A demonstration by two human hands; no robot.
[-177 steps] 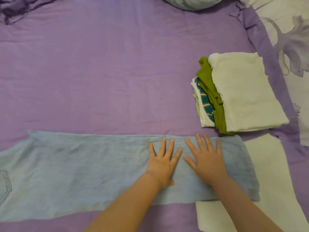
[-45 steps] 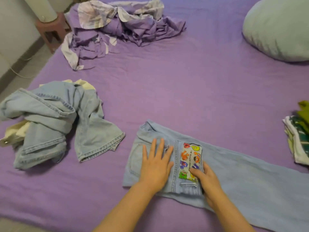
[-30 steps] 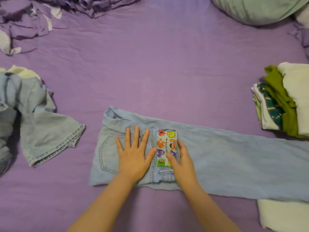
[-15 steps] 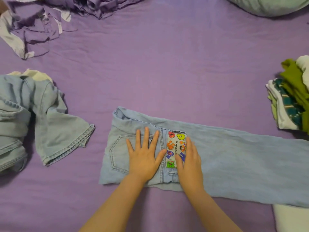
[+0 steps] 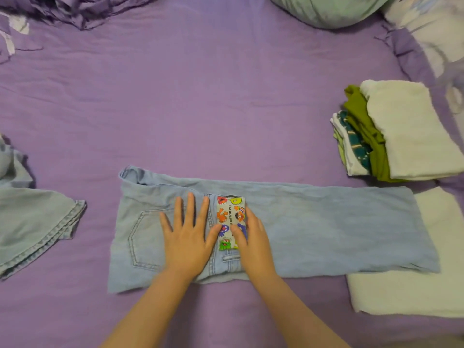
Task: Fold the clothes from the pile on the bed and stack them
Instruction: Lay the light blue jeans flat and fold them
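Note:
Pale blue jeans [image 5: 326,227], folded lengthwise, lie flat across the purple bed, waist to the left and hem to the right. A colourful cartoon patch [image 5: 227,209] sits near the waistband. My left hand [image 5: 187,237] lies flat with spread fingers on the back pocket area. My right hand [image 5: 253,239] rests flat beside it, its fingers along the patch's right edge. A stack of folded clothes [image 5: 401,131], cream on top with green and striped pieces below, stands at the right. More denim from the unfolded pile [image 5: 32,222] lies at the left edge.
A folded cream cloth [image 5: 414,292] lies under the jeans' hem at the lower right. A crumpled purple sheet [image 5: 75,11] is at the top left, a pale green pillow [image 5: 326,8] at the top. Bare purple sheet [image 5: 200,96] stretches beyond the jeans.
Both hands slid from the hem end of the jeans to the waist end and now stay flat there. The view has since shifted right, showing more of the folded stack.

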